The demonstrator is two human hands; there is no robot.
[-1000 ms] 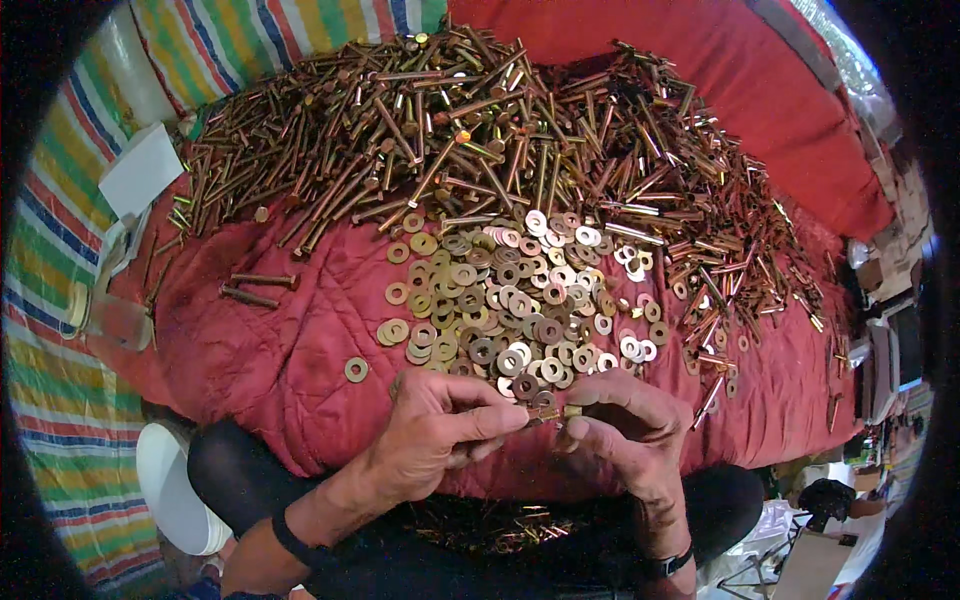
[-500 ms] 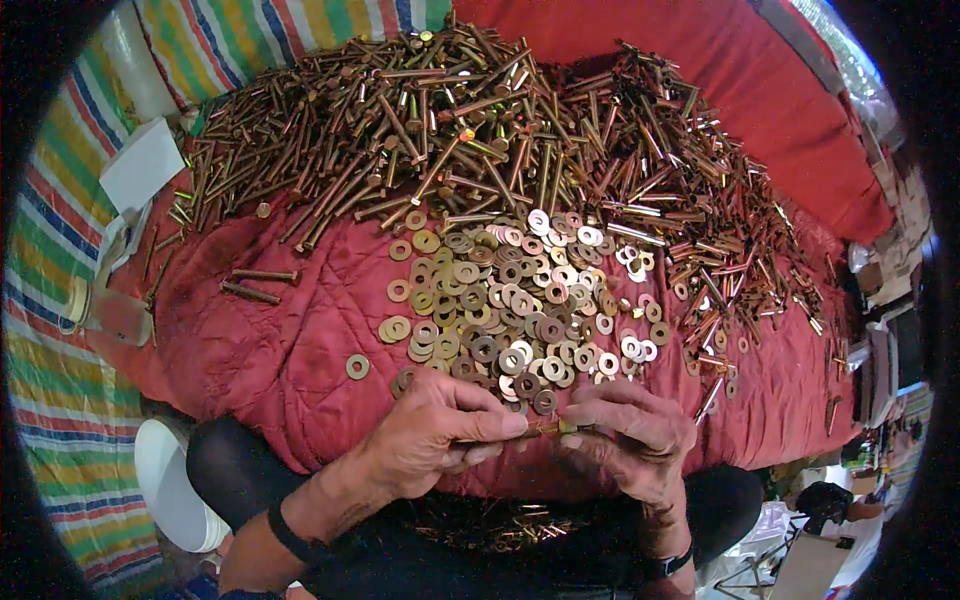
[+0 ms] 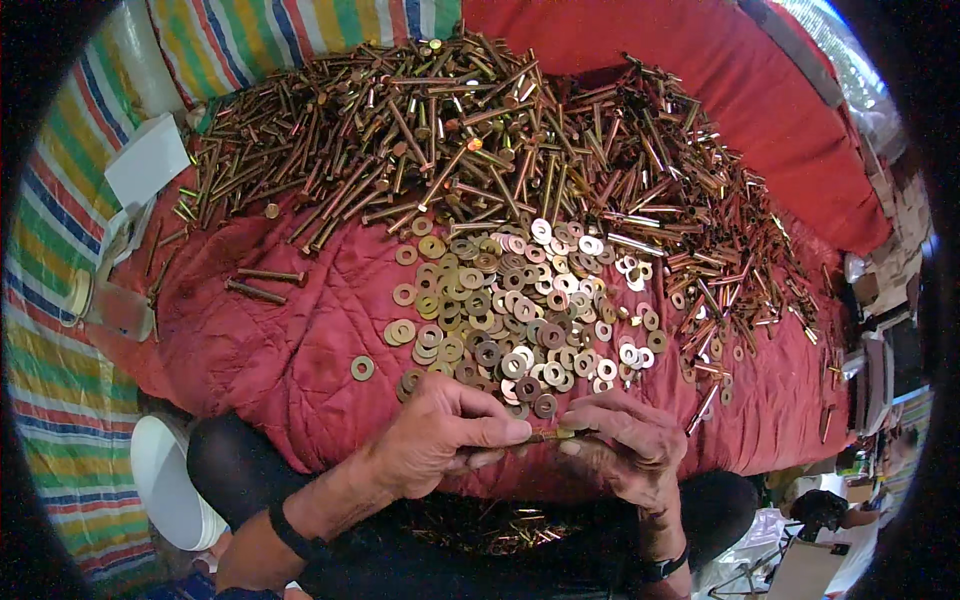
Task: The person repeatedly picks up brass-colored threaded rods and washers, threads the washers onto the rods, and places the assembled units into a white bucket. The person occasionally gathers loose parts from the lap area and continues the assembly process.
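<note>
No txt, labels, nos. or signs legible in view; any marks on bolts (image 3: 470,140) & washers (image 3: 523,309) too small to read.

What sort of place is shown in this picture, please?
Probably a makeshift workspace, perhaps in a home: a big heap of bolts and many loose washers lie on a quilted red cloth, with striped sheeting along the left side.

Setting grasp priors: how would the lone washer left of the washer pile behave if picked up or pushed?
The lone washer is probably stiff, since it looks like solid metal. Lying flat, it should slide rather than roll. The wrinkled red cloth beneath may drag on it or catch its edge.
</note>
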